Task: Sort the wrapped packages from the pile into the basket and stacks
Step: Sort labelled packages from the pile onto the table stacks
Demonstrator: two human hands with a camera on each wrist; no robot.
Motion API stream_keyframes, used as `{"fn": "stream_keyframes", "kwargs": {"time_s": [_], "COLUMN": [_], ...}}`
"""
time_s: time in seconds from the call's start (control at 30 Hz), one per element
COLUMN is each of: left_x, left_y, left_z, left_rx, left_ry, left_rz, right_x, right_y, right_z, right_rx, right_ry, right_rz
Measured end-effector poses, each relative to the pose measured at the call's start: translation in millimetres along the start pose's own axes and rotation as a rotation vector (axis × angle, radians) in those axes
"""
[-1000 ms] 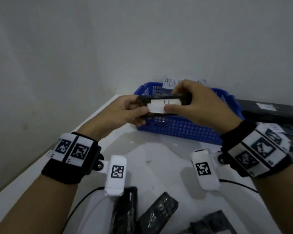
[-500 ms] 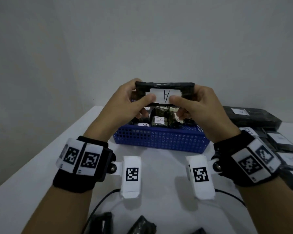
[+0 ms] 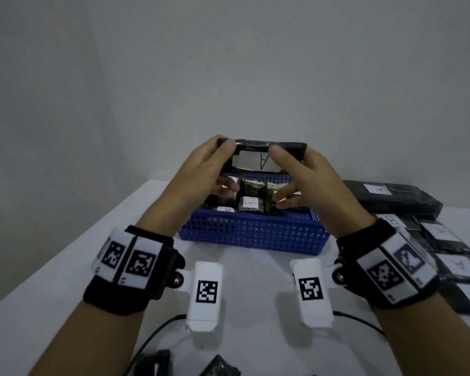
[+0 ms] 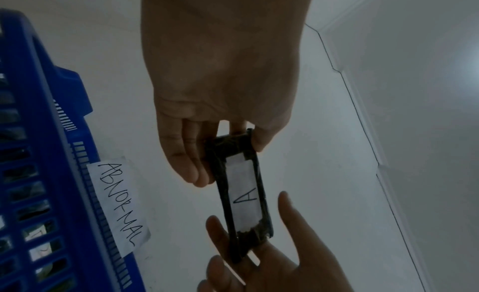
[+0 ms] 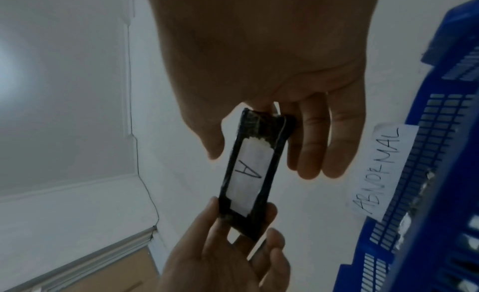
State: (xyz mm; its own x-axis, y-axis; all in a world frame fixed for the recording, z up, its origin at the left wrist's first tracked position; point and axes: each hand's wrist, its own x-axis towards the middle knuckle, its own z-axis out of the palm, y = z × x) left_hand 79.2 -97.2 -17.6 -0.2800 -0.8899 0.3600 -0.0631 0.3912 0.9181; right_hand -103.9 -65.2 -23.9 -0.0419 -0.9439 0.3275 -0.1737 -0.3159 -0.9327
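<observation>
A flat black wrapped package (image 3: 258,160) with a white label marked "A" hangs in the air above the blue basket (image 3: 253,236). My left hand (image 3: 223,158) pinches its left end and my right hand (image 3: 291,156) holds its right end, thumb on the label side. The left wrist view shows the package (image 4: 243,196) lengthwise between both hands, and so does the right wrist view, where the package (image 5: 249,173) has fingers behind it. The basket holds several wrapped packages (image 3: 250,203) and carries a paper tag reading "ABNORMAL" (image 4: 119,204).
Stacks of black labelled packages (image 3: 391,198) lie on the white table (image 3: 65,267) to the right of the basket, some marked "A" (image 3: 456,265). Loose black packages (image 3: 220,369) and a black cable (image 3: 152,337) lie at the near edge. A wall stands close behind.
Both hands lifted the package from the basket rim and turned its "A" label to face me. In the last half second it has stayed almost still; the thumbs shifted slightly.
</observation>
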Motion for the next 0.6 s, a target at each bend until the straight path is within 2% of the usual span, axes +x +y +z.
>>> {"fn": "stream_keyframes", "kwargs": {"time_s": [0.07,0.17,0.37,0.47,0.6], "left_x": [1.9,4.2,3.5,3.1,2.0], "left_y": [-3.0,-6.7,-3.9,-2.3,-3.3], "left_z": [0.3,-0.4,0.8,-0.1,0.1], "left_rx": [-0.018,-0.023,-0.12,-0.115,-0.113], "left_ry": [-0.009,-0.016,-0.006,0.021,0.036], "left_rz": [0.001,0.043,0.159,0.218,0.235], "right_x": [0.3,3.2,4.5,3.6,3.6], "right_y": [-1.6,1.4,-1.4,-1.8,0.1], "right_z": [2.0,1.6,-2.8,-1.4,-2.1], "right_rx": [0.06,0.079,0.25,0.276,0.17], "right_ry": [0.031,0.078,-0.001,-0.006,0.089], "right_rz": [0.033,-0.02,-0.029,-0.076,-0.213]}}
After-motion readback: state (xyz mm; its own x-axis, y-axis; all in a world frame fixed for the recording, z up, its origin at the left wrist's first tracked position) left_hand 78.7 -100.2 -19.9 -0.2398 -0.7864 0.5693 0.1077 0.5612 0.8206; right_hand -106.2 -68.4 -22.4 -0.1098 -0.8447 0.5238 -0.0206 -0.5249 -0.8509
